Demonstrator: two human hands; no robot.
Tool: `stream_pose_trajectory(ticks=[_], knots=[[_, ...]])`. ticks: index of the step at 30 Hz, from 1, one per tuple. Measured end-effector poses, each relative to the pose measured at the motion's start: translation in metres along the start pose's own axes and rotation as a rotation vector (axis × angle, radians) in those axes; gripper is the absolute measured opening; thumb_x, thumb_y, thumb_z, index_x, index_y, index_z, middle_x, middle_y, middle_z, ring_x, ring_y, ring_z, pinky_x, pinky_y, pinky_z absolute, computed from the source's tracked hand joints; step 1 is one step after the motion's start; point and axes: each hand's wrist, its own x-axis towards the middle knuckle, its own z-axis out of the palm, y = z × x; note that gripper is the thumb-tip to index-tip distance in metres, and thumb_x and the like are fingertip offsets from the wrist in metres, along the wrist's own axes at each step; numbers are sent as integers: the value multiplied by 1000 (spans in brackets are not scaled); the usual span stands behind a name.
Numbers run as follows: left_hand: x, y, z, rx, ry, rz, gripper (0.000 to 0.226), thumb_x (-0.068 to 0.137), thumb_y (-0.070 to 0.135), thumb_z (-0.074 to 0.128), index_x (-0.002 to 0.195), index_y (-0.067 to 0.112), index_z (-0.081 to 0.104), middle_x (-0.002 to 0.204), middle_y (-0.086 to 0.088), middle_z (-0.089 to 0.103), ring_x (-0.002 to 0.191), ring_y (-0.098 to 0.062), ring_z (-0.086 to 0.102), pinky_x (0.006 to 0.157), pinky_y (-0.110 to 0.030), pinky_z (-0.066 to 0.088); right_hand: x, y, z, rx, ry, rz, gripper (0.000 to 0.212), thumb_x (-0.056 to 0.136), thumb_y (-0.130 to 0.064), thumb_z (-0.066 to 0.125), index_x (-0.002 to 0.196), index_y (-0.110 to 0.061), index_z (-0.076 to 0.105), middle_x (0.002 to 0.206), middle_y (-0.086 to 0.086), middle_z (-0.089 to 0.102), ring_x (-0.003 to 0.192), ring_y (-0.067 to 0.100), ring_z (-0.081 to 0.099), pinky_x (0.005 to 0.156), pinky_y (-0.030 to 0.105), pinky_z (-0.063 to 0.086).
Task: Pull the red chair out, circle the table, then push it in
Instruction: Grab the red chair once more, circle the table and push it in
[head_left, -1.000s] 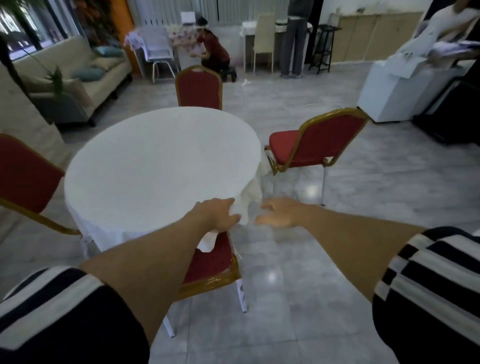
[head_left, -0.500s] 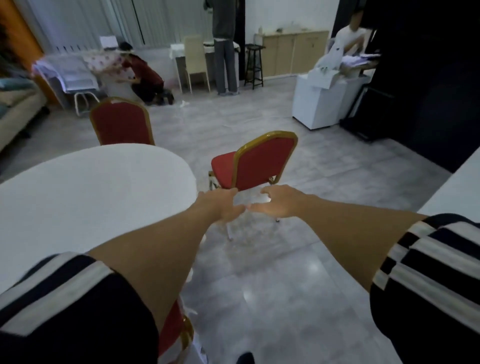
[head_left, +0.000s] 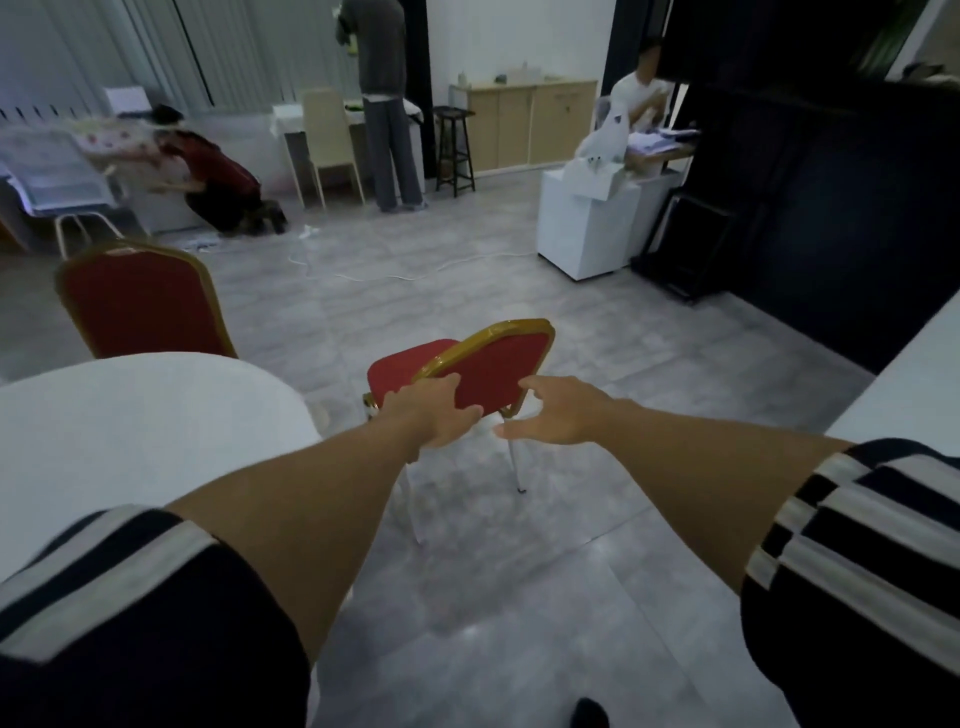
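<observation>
Vs 1 s ago, view swung right along the table (head_left: 156, 415) edge; pulled-out red chair (head_left: 498, 374) went from far right to dead centre, and the person had closed in on it. It stood on the floor off the table's right edge, clear of the cloth, back toward the camera. L hand (head_left: 434, 415) and R hand (head_left: 558, 413) were both empty, fingers loosely spread, in front of the backrest; contact can't be told. 2nd red chair (head_left: 145, 301) sat at the far edge. Prob. circling w/ push-in left.
</observation>
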Motion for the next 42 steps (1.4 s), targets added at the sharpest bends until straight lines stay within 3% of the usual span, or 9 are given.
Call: stream_pose_trajectory(ticks=[5,9,15,24,28,32,35,38,42], knots=[[65,0,2,-35,15,-34,71,92,67,54,151,28,45,139,-7,64,122,-33,62,106,-56,49,65,27,-25,-51,12,-40,118,76,-78,74,166,-20,26,170,6,36,153,28,38,121,48,37],[120,7,1,-43,-7,-80,80,90,68,58,158,33,35,144,-9,61,128,-36,59,109,-57,46,114,49,-51,-59,-34,-70,119,73,-75,79,166,-23,26,167,5,40,150,29,43,119,47,41],[192,14,2,-20,-36,-139,94,92,68,57,166,23,21,164,-12,41,147,-36,42,117,-59,36,192,78,-83,-15,-71,-172,86,61,-59,89,139,-45,55,113,-15,74,85,6,75,80,27,56],[283,-1,9,-64,-55,-194,101,89,65,65,166,19,19,163,-13,42,146,-35,44,117,-56,38,298,78,-102,-216,-65,-220,108,73,-57,89,160,-22,35,156,7,51,142,32,49,117,50,37],[322,-12,19,-110,-109,-207,99,89,76,54,165,19,26,162,-13,44,145,-35,46,117,-54,38,350,81,-94,-270,-128,-221,118,71,-58,90,165,-23,27,159,8,48,145,31,47,120,52,33],[338,-23,36,-295,-273,-190,100,73,96,40,147,30,58,140,-4,65,122,-31,63,106,-47,50,386,86,-65,-301,-266,-231,112,70,-59,89,162,-29,33,153,2,55,136,29,56,115,50,40],[335,-30,50,-324,-368,-93,72,82,78,64,138,32,61,122,4,70,104,-19,66,93,-36,53,399,87,-39,-346,-307,-267,82,76,-54,85,149,-36,52,131,-5,67,117,24,65,108,48,46],[335,-40,56,-261,-319,-102,44,89,47,66,131,35,65,109,4,74,95,-22,71,91,-43,58,412,89,-32,-380,-311,-319,50,88,-40,75,136,-43,64,111,-8,70,99,21,66,97,44,53],[335,-39,55,-197,-311,-172,47,85,26,55,127,44,66,104,1,75,94,-27,71,89,-43,59,423,95,-35,-405,-352,-377,48,93,-24,63,134,-47,67,101,-5,71,86,21,68,78,37,58]])
